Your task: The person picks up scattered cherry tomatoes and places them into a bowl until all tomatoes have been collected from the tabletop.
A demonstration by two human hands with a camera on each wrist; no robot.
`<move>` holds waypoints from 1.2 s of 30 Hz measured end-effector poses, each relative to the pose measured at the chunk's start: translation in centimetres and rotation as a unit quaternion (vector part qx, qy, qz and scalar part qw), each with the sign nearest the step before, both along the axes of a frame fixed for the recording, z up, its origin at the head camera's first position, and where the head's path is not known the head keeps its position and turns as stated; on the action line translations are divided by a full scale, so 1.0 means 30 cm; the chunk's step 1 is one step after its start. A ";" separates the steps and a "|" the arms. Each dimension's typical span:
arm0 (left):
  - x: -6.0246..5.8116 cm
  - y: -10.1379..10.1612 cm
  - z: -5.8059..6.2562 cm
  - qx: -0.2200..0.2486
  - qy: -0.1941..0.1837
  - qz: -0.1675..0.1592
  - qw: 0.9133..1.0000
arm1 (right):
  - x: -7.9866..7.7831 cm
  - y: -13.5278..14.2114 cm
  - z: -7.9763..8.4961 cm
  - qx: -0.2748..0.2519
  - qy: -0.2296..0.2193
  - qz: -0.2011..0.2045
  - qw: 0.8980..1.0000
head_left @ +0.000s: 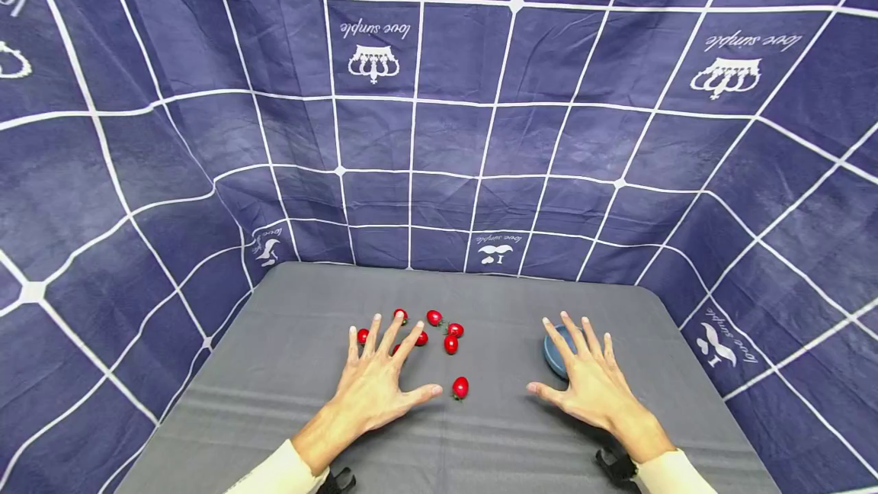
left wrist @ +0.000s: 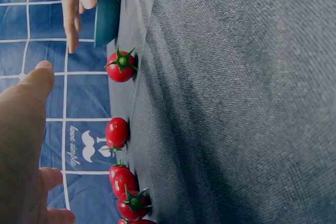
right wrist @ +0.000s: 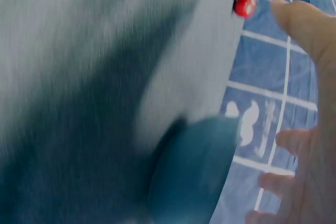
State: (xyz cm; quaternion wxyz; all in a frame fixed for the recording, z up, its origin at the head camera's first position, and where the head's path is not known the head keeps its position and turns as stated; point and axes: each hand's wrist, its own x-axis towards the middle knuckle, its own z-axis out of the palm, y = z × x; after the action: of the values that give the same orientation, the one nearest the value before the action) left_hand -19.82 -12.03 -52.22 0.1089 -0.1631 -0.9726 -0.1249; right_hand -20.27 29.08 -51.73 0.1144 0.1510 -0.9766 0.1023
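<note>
Tomato (head_left: pixel 460 386), lone red oval, lies at three o'clock from the nearer left hand (head_left: pixel 376 385), seemingly untouched. Hand splays wide, empty.

Creased, white-gridded navy cloth (head_left: pixel 453 136) hangs around the grey-covered table (head_left: pixel 497 307) on three sides.

at least eight red tomatoes (head_left: pixel 460 387), some partly hidden behind the left hand (head_left: pixel 376 389); one blue bowl (head_left: pixel 554 360); two hands in all, the other being the right hand (head_left: pixel 591 389); two pale sleeves (head_left: pixel 281 471); two black wrist straps (head_left: pixel 615 466); one grey tabletop (head_left: pixel 494 433); on the blue cloth (head_left: pixel 466 136), two whole crown motifs (head_left: pixel 373 62) and three moustache motifs (head_left: pixel 495 249).
</note>
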 end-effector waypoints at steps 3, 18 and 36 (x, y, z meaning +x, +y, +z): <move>0.000 0.004 0.003 0.008 -0.004 -0.007 1.000 | -0.018 0.042 0.003 -0.015 -0.012 -0.002 1.000; 0.001 0.064 0.002 0.027 0.002 -0.038 0.999 | -0.056 0.125 -0.005 -0.076 -0.036 0.009 0.996; 0.007 0.198 -0.020 0.055 -0.007 -0.153 0.987 | -0.052 0.060 -0.017 -0.114 -0.052 0.033 0.992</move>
State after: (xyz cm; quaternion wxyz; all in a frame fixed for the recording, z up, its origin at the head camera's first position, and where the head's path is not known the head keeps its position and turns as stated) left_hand -19.61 -6.09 -52.82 0.0903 -0.3025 -0.9287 -0.1945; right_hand -21.83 30.87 -52.23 0.0761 0.1634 -0.9576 0.2247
